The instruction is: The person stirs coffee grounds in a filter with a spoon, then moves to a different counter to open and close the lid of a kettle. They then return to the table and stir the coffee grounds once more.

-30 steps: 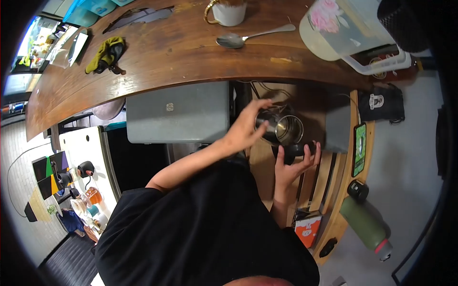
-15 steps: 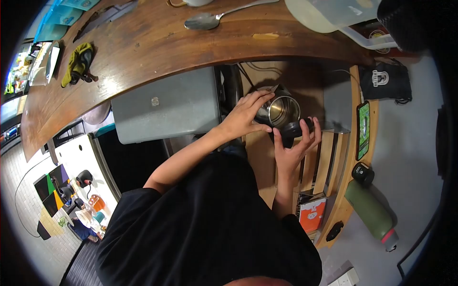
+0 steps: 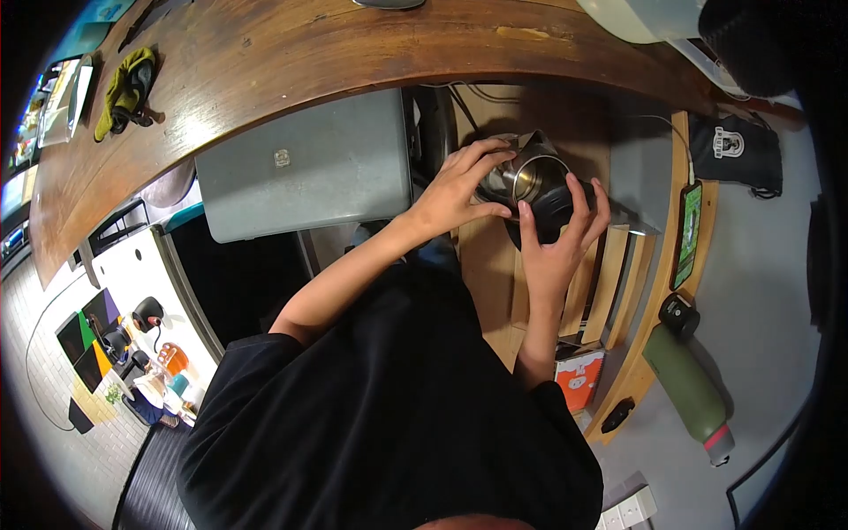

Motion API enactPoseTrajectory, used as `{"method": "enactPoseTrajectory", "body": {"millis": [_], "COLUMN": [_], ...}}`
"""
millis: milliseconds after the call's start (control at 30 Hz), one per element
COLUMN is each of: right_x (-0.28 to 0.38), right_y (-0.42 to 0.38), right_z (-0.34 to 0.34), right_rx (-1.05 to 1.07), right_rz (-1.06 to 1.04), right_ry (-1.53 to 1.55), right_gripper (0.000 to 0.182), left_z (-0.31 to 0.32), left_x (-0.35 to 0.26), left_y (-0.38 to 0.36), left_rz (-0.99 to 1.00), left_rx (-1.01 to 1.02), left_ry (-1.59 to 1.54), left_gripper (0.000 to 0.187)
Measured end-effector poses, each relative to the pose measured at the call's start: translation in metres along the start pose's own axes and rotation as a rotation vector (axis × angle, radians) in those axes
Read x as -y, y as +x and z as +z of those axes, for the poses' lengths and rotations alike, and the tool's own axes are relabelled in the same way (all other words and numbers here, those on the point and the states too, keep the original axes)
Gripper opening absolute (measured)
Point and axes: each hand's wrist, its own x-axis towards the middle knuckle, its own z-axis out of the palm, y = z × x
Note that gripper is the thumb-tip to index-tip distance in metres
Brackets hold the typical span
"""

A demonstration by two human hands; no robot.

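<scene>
A stainless steel kettle [image 3: 500, 180] stands on the lower wooden shelf, its round mouth partly uncovered so the shiny inside shows. My left hand [image 3: 458, 190] grips its left side, with fingers at the upper rim and the thumb toward the front. The black kettle lid [image 3: 553, 207] tilts over the near right part of the mouth. Around that lid the thumb and fingers of my right hand [image 3: 558, 243] are closed. The kettle's handle is mostly hidden beneath the lid and hand.
The wooden tabletop [image 3: 300, 62] overhangs behind the kettle. A grey metal box [image 3: 305, 168] stands to the left. On the right ledge are a phone [image 3: 687, 234], a black jar [image 3: 678, 314] and a green bottle [image 3: 685, 384]. An orange notebook [image 3: 579, 382] sits below.
My right hand has moved the lid up over part of the kettle's mouth, which was more exposed before. My left hand stays on the kettle. The camera view has shifted slightly.
</scene>
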Motion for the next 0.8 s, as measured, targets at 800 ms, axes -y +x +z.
{"method": "enactPoseTrajectory", "body": {"millis": [800], "right_x": [-0.004], "right_y": [-0.003], "right_z": [0.001], "right_rx": [-0.022], "right_rz": [0.013], "right_ry": [0.043], "right_gripper": [0.068], "left_z": [0.007], "left_x": [-0.005], "left_y": [-0.015], "left_rz": [0.03], "left_rx": [-0.071], "left_ry": [0.095], "left_gripper": [0.064]}}
